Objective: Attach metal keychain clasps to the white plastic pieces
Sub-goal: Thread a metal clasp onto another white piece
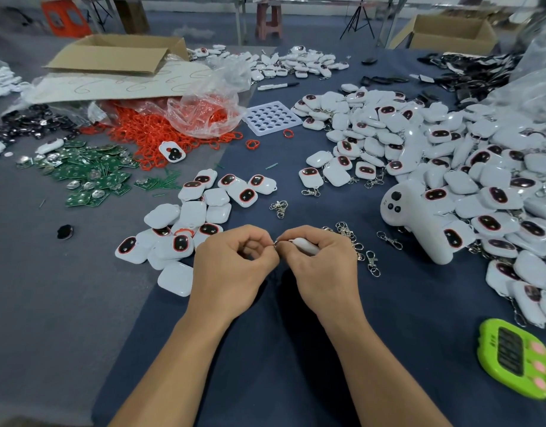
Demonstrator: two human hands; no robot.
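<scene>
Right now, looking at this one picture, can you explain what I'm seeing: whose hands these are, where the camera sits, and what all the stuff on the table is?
There is no machine here. A person is working with two bare hands, and the single picture comes from a camera worn on their head, looking forward and down. The right hand grips a white plastic piece. The left hand pinches a small metal clasp at its end. On the blue cloth lie loose clasps, a small heap of white pieces on the left and a large heap on the right, some already with clasps. Farther back are red rings, green circuit boards and a cardboard box. A green timer lies at the near right.
</scene>
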